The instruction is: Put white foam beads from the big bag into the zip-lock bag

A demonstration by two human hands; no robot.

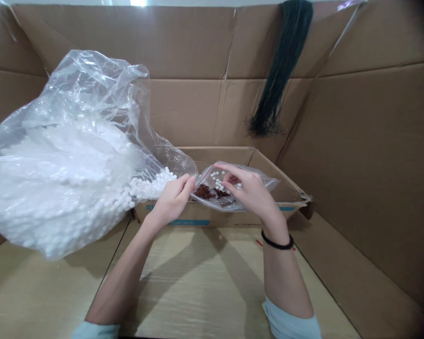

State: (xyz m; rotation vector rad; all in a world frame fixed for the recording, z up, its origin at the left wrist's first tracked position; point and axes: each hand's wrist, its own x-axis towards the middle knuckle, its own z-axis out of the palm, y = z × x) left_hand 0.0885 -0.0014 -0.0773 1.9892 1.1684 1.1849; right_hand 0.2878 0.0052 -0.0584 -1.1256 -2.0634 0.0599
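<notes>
A clear zip bag (pixel 221 203) is spread over the front of a cardboard box, with dark red bits (pixel 204 191) and several small white balls (pixel 217 179) inside. My left hand (pixel 175 195) is closed on the bag's left edge. My right hand (pixel 247 188) reaches over the bag's mouth, thumb and fingers curved apart above the contents; nothing shows between them. Left of my left hand, a big clear plastic bag (pixel 63 174) full of white balls lies open towards the box.
The cardboard box (pixel 194 217) stands on the wooden table (pixel 183 282). Tall cardboard walls (pixel 183 108) surround the back and sides. A bundle of dark green strands (pixel 282 66) hangs over the back wall. A black band circles my right wrist.
</notes>
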